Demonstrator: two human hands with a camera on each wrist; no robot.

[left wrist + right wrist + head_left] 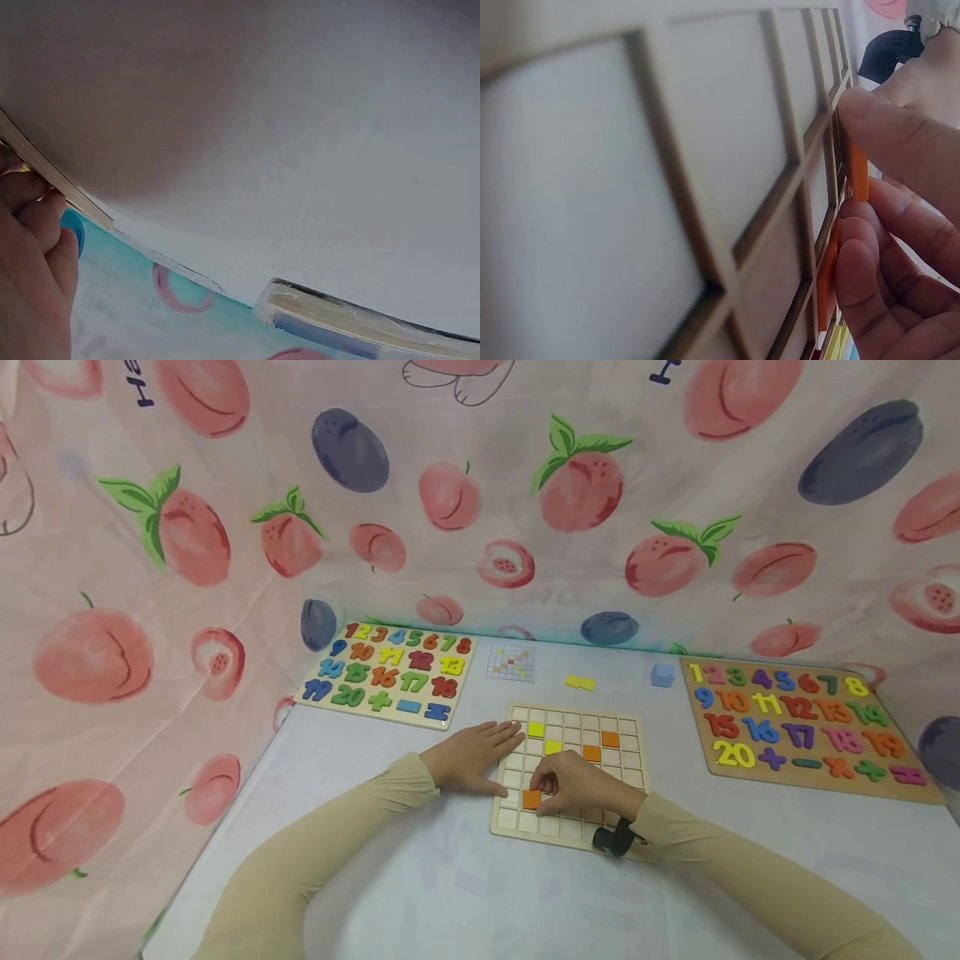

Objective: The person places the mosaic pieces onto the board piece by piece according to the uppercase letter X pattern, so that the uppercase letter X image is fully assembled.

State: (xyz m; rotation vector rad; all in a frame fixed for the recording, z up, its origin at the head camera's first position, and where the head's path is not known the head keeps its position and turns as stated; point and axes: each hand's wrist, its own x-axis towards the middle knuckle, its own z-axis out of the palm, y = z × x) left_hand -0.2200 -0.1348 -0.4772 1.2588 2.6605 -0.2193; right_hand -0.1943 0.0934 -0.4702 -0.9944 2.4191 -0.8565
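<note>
A wooden grid board [517, 820] with square cells lies on the white table. My right hand [588, 787] is over its lower left part, pinching an orange tile [532, 799] between thumb and fingers at a cell there. The right wrist view shows this orange tile [857, 165] tilted up on edge against the grid. My left hand [474, 758] rests with fingers spread at the board's left edge, holding nothing. Two yellow tiles [536, 729] sit in upper left cells. Toward the upper right are two more orange tiles [611, 739]. My right hand covers some middle cells.
Behind the board lie a printed pattern card [512, 662], loose yellow tiles [581, 682] and a light blue block [663, 674]. Coloured number boards stand at both sides, one at left [420, 720] and one at right [817, 783]. A fruit-print curtain [480, 460] closes off the back.
</note>
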